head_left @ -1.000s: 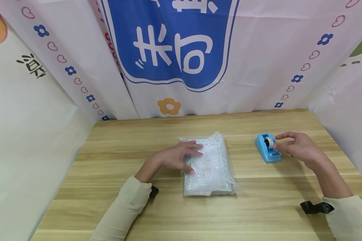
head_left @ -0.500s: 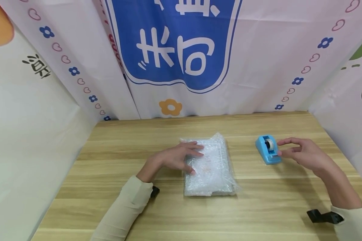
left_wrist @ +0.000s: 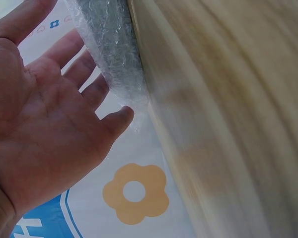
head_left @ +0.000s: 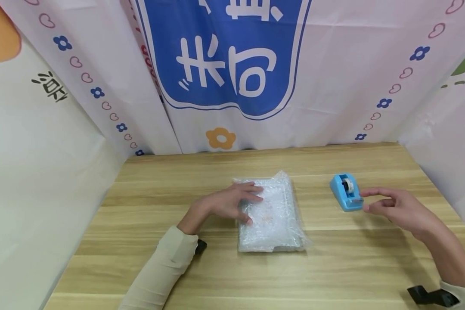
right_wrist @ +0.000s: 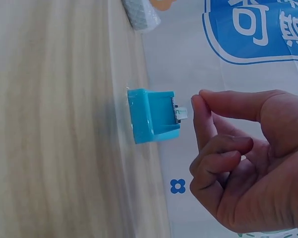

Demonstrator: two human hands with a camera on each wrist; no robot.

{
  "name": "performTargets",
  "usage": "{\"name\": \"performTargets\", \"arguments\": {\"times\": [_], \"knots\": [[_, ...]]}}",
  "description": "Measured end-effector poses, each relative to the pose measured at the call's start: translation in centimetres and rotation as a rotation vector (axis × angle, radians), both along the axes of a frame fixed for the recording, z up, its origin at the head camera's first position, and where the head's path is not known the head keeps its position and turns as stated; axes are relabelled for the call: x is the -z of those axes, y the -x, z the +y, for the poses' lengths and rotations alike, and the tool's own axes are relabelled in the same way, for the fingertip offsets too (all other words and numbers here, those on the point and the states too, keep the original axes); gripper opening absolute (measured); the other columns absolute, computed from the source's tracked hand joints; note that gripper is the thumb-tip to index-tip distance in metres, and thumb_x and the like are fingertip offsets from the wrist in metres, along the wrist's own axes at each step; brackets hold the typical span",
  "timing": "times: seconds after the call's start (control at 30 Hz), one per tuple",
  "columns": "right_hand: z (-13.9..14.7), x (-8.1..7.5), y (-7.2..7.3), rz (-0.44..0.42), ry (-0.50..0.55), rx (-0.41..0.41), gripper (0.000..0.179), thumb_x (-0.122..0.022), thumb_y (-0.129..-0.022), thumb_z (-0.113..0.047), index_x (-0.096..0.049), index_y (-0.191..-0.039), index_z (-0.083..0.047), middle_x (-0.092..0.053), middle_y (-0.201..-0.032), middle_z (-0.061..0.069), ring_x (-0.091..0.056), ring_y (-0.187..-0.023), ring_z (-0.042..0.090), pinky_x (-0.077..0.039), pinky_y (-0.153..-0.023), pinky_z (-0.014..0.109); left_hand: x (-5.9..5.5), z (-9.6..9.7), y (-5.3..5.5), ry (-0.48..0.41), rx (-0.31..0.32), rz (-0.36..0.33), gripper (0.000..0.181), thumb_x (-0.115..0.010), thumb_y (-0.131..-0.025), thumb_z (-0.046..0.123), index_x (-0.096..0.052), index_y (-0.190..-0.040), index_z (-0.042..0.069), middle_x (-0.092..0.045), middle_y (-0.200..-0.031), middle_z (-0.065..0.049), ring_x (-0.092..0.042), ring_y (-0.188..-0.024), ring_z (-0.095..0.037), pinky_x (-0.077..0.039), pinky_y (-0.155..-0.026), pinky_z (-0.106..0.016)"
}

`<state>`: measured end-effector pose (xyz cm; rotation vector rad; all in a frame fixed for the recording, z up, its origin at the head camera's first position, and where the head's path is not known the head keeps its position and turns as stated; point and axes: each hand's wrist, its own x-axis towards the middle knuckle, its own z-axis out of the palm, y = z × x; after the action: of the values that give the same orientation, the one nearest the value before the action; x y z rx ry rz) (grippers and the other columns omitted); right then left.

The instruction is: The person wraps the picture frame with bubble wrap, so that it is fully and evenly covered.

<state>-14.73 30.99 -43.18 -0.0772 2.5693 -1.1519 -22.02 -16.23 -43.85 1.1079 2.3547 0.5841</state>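
A flat rectangular item in bubble wrap (head_left: pixel 273 232) lies on the wooden table. My left hand (head_left: pixel 228 202) rests on its left side with the fingers spread. In the left wrist view, the palm of the left hand (left_wrist: pixel 49 119) shows beside the wrap's edge. To the right stands a light-blue tape dispenser (head_left: pixel 340 191) holding a small white roll. A short end of tape (right_wrist: pixel 181 113) sits at its cutter. My right hand (head_left: pixel 403 211) is beside the cutter end, its thumb and forefinger a little apart in the head view. Nothing shows between these fingertips.
The wooden table (head_left: pixel 170 181) meets a printed white cloth (head_left: pixel 325 86) at the back, and white side panels (head_left: pixel 35 172) stand left and right. Dark straps (head_left: pixel 432 297) are worn at the wrists.
My right hand has moved right and nearer to me, from beside the tape roll to the cutter end. The left hand, wrapped item and dispenser stay in place.
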Motion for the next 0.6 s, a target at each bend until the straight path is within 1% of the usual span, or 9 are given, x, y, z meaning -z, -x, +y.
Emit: {"name": "performTargets", "arguments": {"times": [0.07,0.13,0.2,0.23,0.3,0.37,0.4,0.47,0.6], "knots": [[0.1,0.2,-0.2,0.007,0.017,-0.003,0.053,-0.068,-0.107,-0.030,-0.058,-0.150,0.000,-0.077,-0.125,0.018,-0.066,-0.096,0.006,-0.048,-0.071,0.031,0.0,0.0,0.0,-0.002,-0.003,0.002,0.070,-0.085,-0.093,0.031,-0.059,-0.154,0.009,-0.036,-0.176,-0.007,-0.015,-0.169,-0.036,-0.002,-0.135,-0.067],[0.2,0.5,-0.5,0.022,0.035,-0.010,0.049,-0.068,-0.108,-0.028,-0.060,-0.147,0.000,-0.078,-0.120,0.010,-0.064,-0.092,0.004,-0.044,-0.067,0.030,0.1,0.0,0.1,-0.004,-0.004,0.003,0.070,-0.085,-0.093,0.031,-0.059,-0.154,0.010,-0.036,-0.176,-0.006,-0.016,-0.169,-0.035,-0.003,-0.135,-0.067],[0.3,0.7,-0.7,0.040,0.045,-0.017,0.046,-0.067,-0.108,-0.026,-0.062,-0.145,0.000,-0.079,-0.115,0.002,-0.063,-0.091,0.001,-0.043,-0.066,0.030,0.1,0.0,0.2,-0.001,0.001,0.009,0.070,-0.085,-0.093,0.032,-0.059,-0.154,0.010,-0.035,-0.176,-0.006,-0.016,-0.169,-0.035,-0.003,-0.135,-0.066],[0.3,0.8,-0.8,0.044,0.048,-0.016,0.044,-0.067,-0.108,-0.025,-0.063,-0.144,0.000,-0.079,-0.111,-0.002,-0.062,-0.089,0.001,-0.042,-0.065,0.030,0.2,0.1,0.2,0.000,0.004,0.009,0.070,-0.085,-0.093,0.032,-0.059,-0.154,0.010,-0.035,-0.176,-0.006,-0.015,-0.169,-0.035,-0.004,-0.135,-0.066],[0.3,0.9,-1.0,0.037,0.048,-0.014,0.042,-0.067,-0.108,-0.025,-0.065,-0.143,-0.003,-0.074,-0.097,-0.008,-0.058,-0.083,0.001,-0.041,-0.063,0.029,0.2,0.1,0.2,0.004,0.007,0.002,0.070,-0.084,-0.094,0.032,-0.058,-0.155,0.010,-0.034,-0.177,-0.006,-0.014,-0.169,-0.035,-0.004,-0.136,-0.064],[0.2,1.1,-1.2,0.027,0.047,-0.007,0.042,-0.068,-0.108,-0.026,-0.066,-0.143,-0.004,-0.068,-0.088,-0.006,-0.053,-0.077,0.004,-0.040,-0.061,0.029,0.1,0.1,0.2,0.008,0.010,-0.004,0.071,-0.084,-0.094,0.033,-0.057,-0.155,0.010,-0.033,-0.177,-0.006,-0.014,-0.169,-0.035,-0.005,-0.136,-0.063],[0.2,1.1,-1.3,0.021,0.046,-0.002,0.042,-0.068,-0.108,-0.026,-0.066,-0.144,-0.005,-0.065,-0.085,-0.004,-0.049,-0.074,0.008,-0.038,-0.060,0.030,0.1,0.1,0.2,0.009,0.009,-0.006,0.071,-0.084,-0.094,0.033,-0.057,-0.156,0.010,-0.033,-0.177,-0.006,-0.013,-0.169,-0.035,-0.005,-0.136,-0.063],[0.1,1.2,-1.3,0.005,0.041,0.004,0.043,-0.068,-0.108,-0.027,-0.066,-0.145,-0.005,-0.060,-0.082,-0.002,-0.045,-0.071,0.010,-0.037,-0.060,0.030,0.1,0.1,0.1,0.014,0.004,-0.010,0.071,-0.084,-0.094,0.032,-0.057,-0.156,0.010,-0.033,-0.177,-0.006,-0.013,-0.169,-0.035,-0.005,-0.137,-0.061],[0.1,1.5,-1.2,-0.003,0.026,-0.007,0.047,-0.067,-0.108,-0.028,-0.063,-0.147,-0.003,-0.066,-0.090,0.001,-0.051,-0.077,0.010,-0.039,-0.063,0.028,-0.1,0.1,0.0,0.023,-0.010,-0.011,0.071,-0.084,-0.094,0.030,-0.057,-0.156,0.011,-0.033,-0.177,-0.004,-0.013,-0.169,-0.033,-0.005,-0.137,-0.061]]}}
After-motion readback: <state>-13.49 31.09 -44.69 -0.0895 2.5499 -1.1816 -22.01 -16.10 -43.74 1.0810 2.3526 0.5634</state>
